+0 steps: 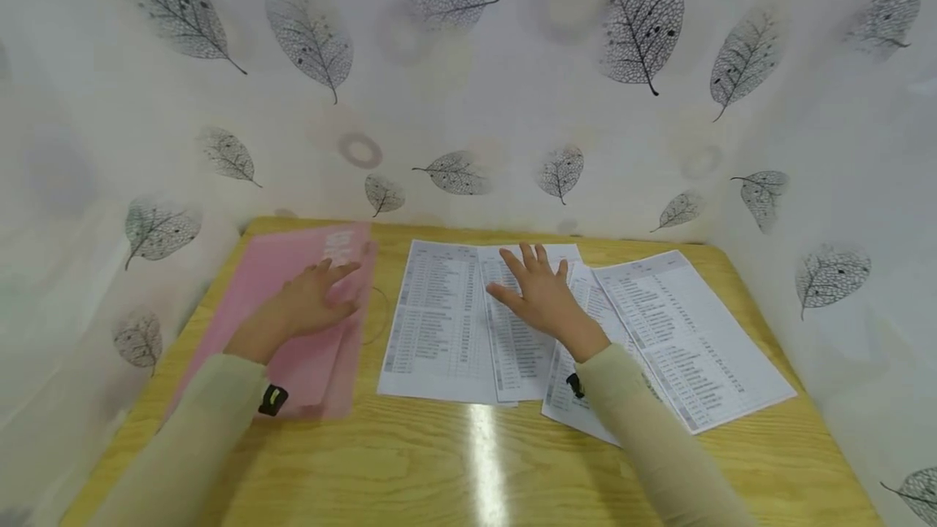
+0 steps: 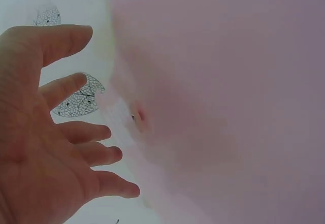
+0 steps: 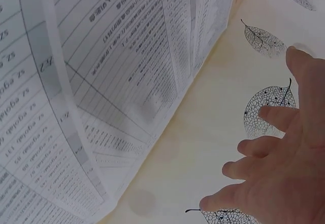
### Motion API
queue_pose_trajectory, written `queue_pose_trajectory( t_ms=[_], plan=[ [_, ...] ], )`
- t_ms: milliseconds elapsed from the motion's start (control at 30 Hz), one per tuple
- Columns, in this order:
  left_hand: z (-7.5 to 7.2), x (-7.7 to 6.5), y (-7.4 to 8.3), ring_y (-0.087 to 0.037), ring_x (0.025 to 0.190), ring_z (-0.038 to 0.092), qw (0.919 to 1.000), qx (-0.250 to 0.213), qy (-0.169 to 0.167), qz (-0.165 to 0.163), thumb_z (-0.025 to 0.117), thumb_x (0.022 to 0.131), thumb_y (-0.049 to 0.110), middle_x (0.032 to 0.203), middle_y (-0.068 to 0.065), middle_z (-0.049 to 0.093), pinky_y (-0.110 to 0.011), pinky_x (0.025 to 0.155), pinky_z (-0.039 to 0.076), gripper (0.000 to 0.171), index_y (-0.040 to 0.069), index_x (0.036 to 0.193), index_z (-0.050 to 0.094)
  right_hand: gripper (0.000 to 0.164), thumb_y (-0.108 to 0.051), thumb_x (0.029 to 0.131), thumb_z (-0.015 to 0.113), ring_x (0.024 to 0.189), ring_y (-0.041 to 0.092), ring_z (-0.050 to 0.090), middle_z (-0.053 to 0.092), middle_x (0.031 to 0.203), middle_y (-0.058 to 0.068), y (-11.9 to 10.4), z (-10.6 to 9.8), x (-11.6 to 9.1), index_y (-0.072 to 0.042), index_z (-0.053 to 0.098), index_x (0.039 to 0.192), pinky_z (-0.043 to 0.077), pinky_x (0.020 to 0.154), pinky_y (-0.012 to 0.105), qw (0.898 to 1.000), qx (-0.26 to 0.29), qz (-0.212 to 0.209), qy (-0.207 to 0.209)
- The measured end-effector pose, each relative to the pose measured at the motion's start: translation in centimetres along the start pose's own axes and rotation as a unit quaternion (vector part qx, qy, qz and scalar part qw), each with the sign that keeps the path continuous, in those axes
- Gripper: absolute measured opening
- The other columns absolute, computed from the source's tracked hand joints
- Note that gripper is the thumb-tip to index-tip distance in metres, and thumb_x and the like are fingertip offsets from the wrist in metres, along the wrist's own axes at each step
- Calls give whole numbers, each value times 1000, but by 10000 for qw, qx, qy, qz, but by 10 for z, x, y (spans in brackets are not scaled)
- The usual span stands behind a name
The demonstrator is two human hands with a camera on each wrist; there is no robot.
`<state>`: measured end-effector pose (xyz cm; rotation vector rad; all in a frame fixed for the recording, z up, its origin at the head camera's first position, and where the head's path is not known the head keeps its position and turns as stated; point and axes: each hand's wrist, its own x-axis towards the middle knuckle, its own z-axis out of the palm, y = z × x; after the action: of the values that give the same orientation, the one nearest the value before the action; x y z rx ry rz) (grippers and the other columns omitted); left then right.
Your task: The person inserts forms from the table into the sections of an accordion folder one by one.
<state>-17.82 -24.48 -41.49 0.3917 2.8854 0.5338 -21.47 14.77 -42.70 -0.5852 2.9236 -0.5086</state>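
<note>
Pink folder lies on the counter, overlapping sheets to its right. My left hand hovers over the folder, my right hand over the sheets, both spread and holding nothing; I'd best pinch one edge lightly, so the rest don't slide.

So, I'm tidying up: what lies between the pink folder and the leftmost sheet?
The head view shows wooden tabletop with a thin curved line there.

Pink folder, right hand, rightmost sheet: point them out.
Pink folder [image 1: 313, 367]: head view, its lower part.
Right hand [image 1: 540, 298]: head view, back of the hand.
Rightmost sheet [image 1: 691, 338]: head view, its printed middle.
</note>
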Motion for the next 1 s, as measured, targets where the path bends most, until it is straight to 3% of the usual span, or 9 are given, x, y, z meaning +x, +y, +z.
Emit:
queue_pose_trajectory(
  t_ms=[333, 567, 800, 1000],
  plan=[
    [14, -3, -9, -68, 144, 31, 9999, -82, -67, 38, 69, 96, 39, 159, -46, 27, -82, 109, 31, 77, 12, 162, 39, 78, -60, 106, 51, 161, 50, 10, 18, 174, 24, -23, 13, 5, -18, 30, 168, 9, 117, 84, 9996, -5, -280, -88],
    [16, -2, -7, -67, 143, 36, 9999, -106, -71, 96, 72, 90, 27, 156, -49, 29, -74, 114, 34, 78, 9, 160, 43, 80, -64, 106, 47, 162, 47, 7, 14, 175, 21, -37, 22, 9, -20, 27, 169, 7, 119, 81, 9989, -73, -361, -304],
    [19, -2, -8, -70, 136, 40, 9998, 9, -52, 166, 77, 90, 36, 155, -49, 29, -78, 107, 39, 82, 10, 160, 43, 77, -61, 106, 50, 161, 49, 8, 17, 174, 23, -48, 30, 10, -19, 30, 168, 8, 118, 82, 9974, 85, -605, -372],
    [19, -2, -5, -71, 134, 41, 9997, -30, -8, 242, 73, 87, 27, 153, -51, 30, -76, 106, 40, 75, 8, 155, 50, 76, -61, 106, 49, 161, 49, 11, 20, 173, 22, -62, 39, 11, -19, 33, 167, 9, 119, 81, 9961, 6, -775, -421]
  ],
)
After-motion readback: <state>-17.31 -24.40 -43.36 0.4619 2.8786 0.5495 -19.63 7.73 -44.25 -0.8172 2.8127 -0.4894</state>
